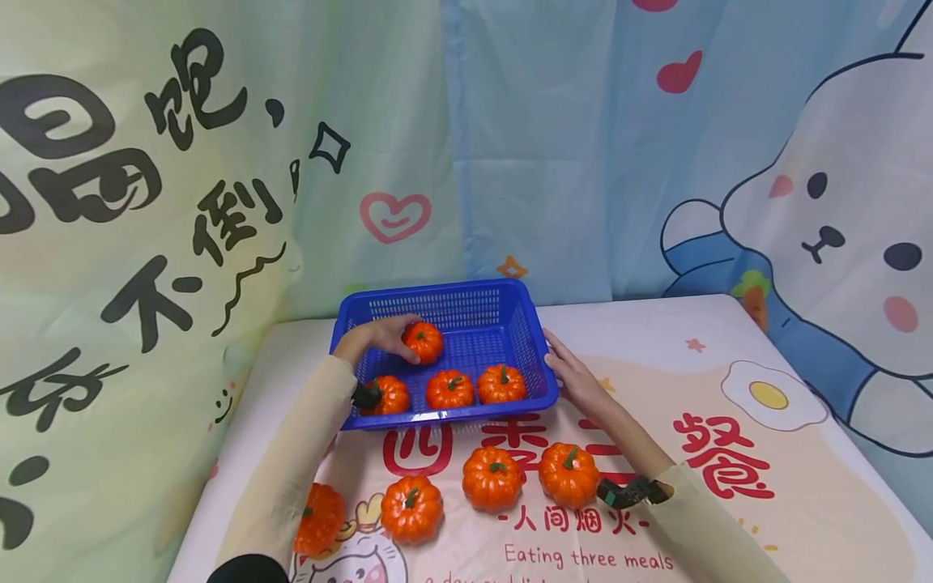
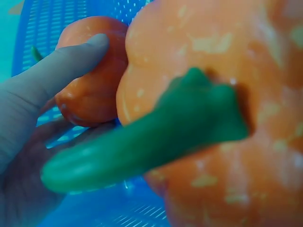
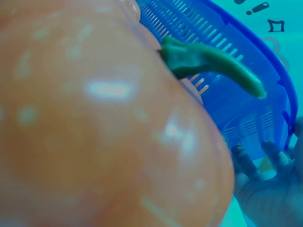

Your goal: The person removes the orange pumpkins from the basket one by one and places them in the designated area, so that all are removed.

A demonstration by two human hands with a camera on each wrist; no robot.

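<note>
My left hand [image 1: 389, 336] reaches into a blue plastic basket [image 1: 535, 340]. It grips an orange toy pumpkin [image 1: 424, 342] with a green stem. In the left wrist view, the thumb lies across that pumpkin [image 2: 94, 71], its fingers partly hidden behind. My right hand [image 1: 572, 376] touches the basket's right side from outside. The right wrist view shows its fingers [image 3: 246, 163] extended by the basket wall. Along the basket's front side sit three more pumpkins: one at left [image 1: 389, 395], partly behind my left wrist, one in the middle [image 1: 449, 390], and one at right [image 1: 501, 384].
Several pumpkins rest on the printed tablecloth [image 1: 729, 389] before the basket: one by my left forearm [image 1: 321, 518], partly covered, others at centre [image 1: 411, 510], [image 1: 492, 479] and near my right wrist [image 1: 568, 475]. A printed curtain [image 1: 539, 162] hangs behind the table.
</note>
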